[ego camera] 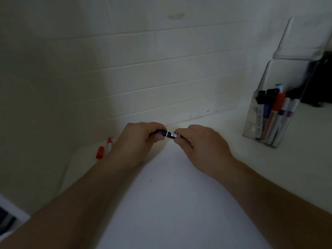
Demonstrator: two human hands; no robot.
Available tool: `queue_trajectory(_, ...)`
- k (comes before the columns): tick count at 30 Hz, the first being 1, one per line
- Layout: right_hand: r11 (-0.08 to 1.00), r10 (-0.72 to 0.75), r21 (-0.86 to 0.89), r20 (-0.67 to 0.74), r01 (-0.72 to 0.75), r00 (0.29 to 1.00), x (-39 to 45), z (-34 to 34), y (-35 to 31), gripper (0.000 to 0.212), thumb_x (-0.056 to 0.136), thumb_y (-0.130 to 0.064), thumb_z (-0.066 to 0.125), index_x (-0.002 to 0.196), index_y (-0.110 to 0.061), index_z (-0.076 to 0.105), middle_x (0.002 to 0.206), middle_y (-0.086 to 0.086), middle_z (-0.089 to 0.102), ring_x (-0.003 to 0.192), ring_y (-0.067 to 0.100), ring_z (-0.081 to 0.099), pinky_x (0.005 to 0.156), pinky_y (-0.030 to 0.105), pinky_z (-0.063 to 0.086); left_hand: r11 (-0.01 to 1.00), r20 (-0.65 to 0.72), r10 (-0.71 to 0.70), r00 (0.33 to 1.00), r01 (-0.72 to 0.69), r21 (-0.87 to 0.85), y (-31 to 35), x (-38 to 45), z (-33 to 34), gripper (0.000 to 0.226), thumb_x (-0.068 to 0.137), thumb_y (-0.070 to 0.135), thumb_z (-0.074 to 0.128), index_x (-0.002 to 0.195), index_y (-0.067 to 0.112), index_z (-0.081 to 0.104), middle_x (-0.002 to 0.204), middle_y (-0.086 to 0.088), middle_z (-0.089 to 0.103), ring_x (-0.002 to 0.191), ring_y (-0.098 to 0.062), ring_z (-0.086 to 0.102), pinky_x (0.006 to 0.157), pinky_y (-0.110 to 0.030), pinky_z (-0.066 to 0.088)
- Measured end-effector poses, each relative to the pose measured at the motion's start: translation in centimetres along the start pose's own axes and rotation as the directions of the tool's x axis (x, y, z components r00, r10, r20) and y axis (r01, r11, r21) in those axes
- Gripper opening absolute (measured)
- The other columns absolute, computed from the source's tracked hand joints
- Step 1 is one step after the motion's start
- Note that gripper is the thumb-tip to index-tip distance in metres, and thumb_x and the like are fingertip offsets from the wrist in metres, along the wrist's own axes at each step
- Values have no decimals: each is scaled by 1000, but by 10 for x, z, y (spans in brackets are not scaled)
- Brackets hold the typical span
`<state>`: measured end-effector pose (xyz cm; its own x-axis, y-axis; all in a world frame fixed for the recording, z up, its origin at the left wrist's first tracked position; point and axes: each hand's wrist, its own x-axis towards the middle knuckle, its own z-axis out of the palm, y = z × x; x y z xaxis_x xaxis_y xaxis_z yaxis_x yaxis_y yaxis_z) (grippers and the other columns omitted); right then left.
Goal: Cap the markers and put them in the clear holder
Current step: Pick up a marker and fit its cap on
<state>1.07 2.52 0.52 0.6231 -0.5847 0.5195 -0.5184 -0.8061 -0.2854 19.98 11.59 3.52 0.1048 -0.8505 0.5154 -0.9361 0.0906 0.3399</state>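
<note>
Both hands meet over the white table near the wall. My left hand (138, 141) grips the black cap end of a black marker (169, 134). Its patterned barrel is pinched by my right hand (199, 146). The cap sits against the barrel with a thin white ring showing between them. To the left, a red cap (99, 152) lies loose on the table beside an uncapped white marker (109, 143) with a red tip. The clear holder (251, 126) stands at the right with several capped markers upright in it.
A white tiled wall rises just behind the hands. The clear holder's tall back panel (303, 36) leans against a dark object (318, 81) at the far right. A white table (170, 203) spreads toward me between my forearms.
</note>
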Motion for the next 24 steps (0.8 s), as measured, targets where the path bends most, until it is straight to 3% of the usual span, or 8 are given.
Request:
queue_trajectory(5, 999, -3, 44, 11, 2, 1000, -4, -1, -2, 24, 104, -47, 42, 105, -36, 62, 73, -9, 42, 74, 14, 47, 58, 33, 35, 999, 24, 23, 999, -24, 34, 4, 1, -1, 15, 91, 17, 70, 103, 24, 76, 79, 5, 71, 71, -10, 60, 68, -6, 37)
queue_trajectory(10, 997, -31, 65, 55, 28, 998, -5, 1, 5, 23, 103, -48, 42, 103, -35, 61, 73, -10, 45, 73, 11, 47, 59, 32, 33, 997, 70, 68, 995, -70, 28, 3, -3, 3, 14, 89, 17, 71, 99, 25, 76, 74, 7, 71, 67, -12, 64, 66, -27, 46)
queue_trajectory(15, 987, -16, 160, -7, 17, 1000, -1, -2, -2, 18, 104, -43, 44, 102, -34, 60, 74, -12, 48, 73, 8, 48, 61, 33, 39, 999, -86, 39, 996, -38, 9, 11, 0, 1, 17, 87, 13, 71, 98, 26, 75, 80, 10, 72, 72, -10, 62, 67, -11, 38)
queue_trajectory(19, 981, 20, 193, 31, -26, 999, 0, -11, -5, 20, 104, -42, 46, 115, -35, 61, 78, -12, 57, 74, 10, 55, 64, 35, 45, 996, -139, 62, 988, -69, -47, 27, 1, 12, 27, 92, 12, 67, 116, 21, 72, 98, 4, 77, 91, -15, 71, 84, -26, 51)
queue_trajectory(21, 984, 38, 174, 24, -42, 999, 1, -18, -11, 24, 105, -43, 41, 119, -34, 58, 77, -8, 59, 73, 18, 58, 64, 38, 47, 989, -169, 30, 985, -53, -135, 28, 2, 14, 30, 99, 14, 58, 126, 23, 67, 100, 5, 76, 94, -11, 71, 90, -27, 52)
queue_trajectory(24, 999, 16, 52, 8, -16, 1000, 2, -38, -15, 28, 106, -40, 36, 111, -26, 60, 70, -4, 58, 66, 24, 58, 61, 39, 45, 973, -141, -4, 990, -28, -229, 28, 0, 14, 32, 103, 24, 50, 133, 32, 60, 105, 16, 72, 98, -2, 66, 90, -23, 49)
